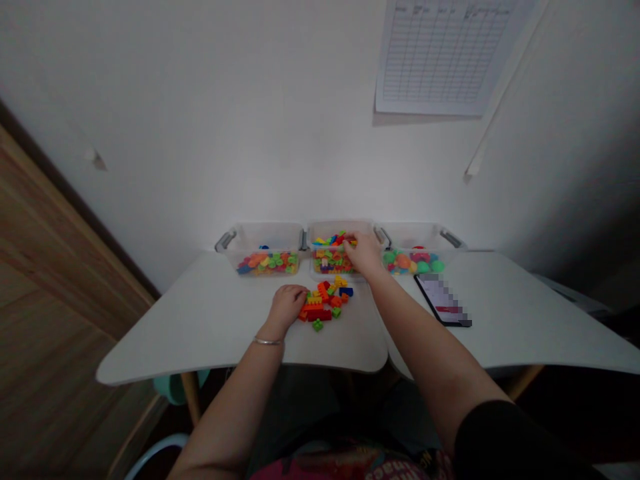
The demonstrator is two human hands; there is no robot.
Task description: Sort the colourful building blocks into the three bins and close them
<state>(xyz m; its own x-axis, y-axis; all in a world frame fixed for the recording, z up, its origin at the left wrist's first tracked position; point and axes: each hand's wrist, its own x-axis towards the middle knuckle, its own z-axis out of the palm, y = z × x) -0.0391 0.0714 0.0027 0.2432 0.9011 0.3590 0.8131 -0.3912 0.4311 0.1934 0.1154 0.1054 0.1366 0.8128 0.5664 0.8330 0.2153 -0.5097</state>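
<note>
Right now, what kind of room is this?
Probably a playroom or classroom corner: clear bins of colourful bricks on a white table, loose bricks beside them, and a printed chart on the wall.

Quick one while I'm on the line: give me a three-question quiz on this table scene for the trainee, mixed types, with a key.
1. True or false: the right hand reaches into the middle bin.
2. Multiple choice: what lies on the table right of the loose brick pile? A) a phone B) a cup C) scissors
3. Fill in: the left hand rests on the table at the pile's ____ edge.

Key
1. True; the hand is over the bricks in the middle one of three clear bins.
2. A; the phone lies flat in front of the right bin.
3. Left; the fingers touch the bricks there. Whether they grip one cannot be told.
</note>
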